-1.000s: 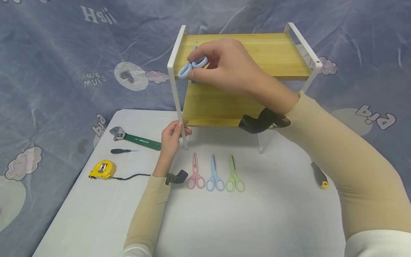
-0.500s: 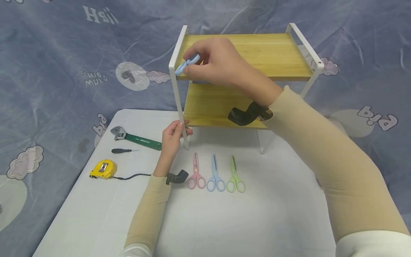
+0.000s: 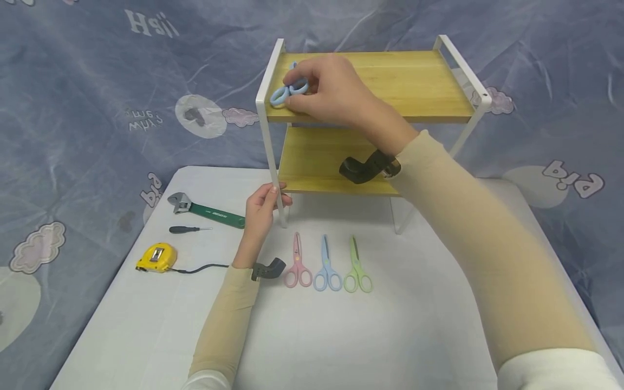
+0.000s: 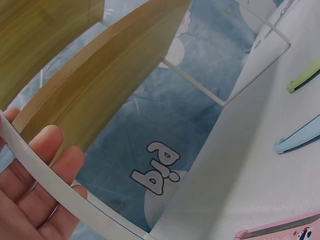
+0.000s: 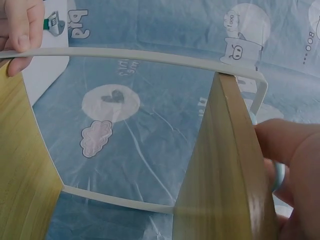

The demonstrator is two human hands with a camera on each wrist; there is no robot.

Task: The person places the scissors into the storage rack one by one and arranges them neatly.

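In the head view my right hand (image 3: pixel 336 89) holds a pair of light blue scissors (image 3: pixel 279 97) by the handles, low over the left end of the top wooden shelf (image 3: pixel 390 81). The blades point to the back and are mostly hidden by the fingers. A blue handle loop (image 5: pixel 278 176) shows between the fingers in the right wrist view, beyond the board's edge. My left hand (image 3: pixel 260 208) grips the white front leg (image 3: pixel 270 154) of the shelf rack near the lower shelf (image 3: pixel 312 157); its fingers curl round that leg in the left wrist view.
Pink scissors (image 3: pixel 297 262), blue scissors (image 3: pixel 326 265) and green scissors (image 3: pixel 357 265) lie in a row before the rack. To the left lie an adjustable wrench (image 3: pixel 209 212), a screwdriver (image 3: pixel 185 229) and a yellow tape measure (image 3: pixel 158 257). A patterned cloth (image 3: pixel 97 108) hangs behind.
My right hand has shifted a little to the left. The blue scissors tipped edge-on by the side rail, then turned flatter over the top shelf. My left hand keeps its hold on the leg.
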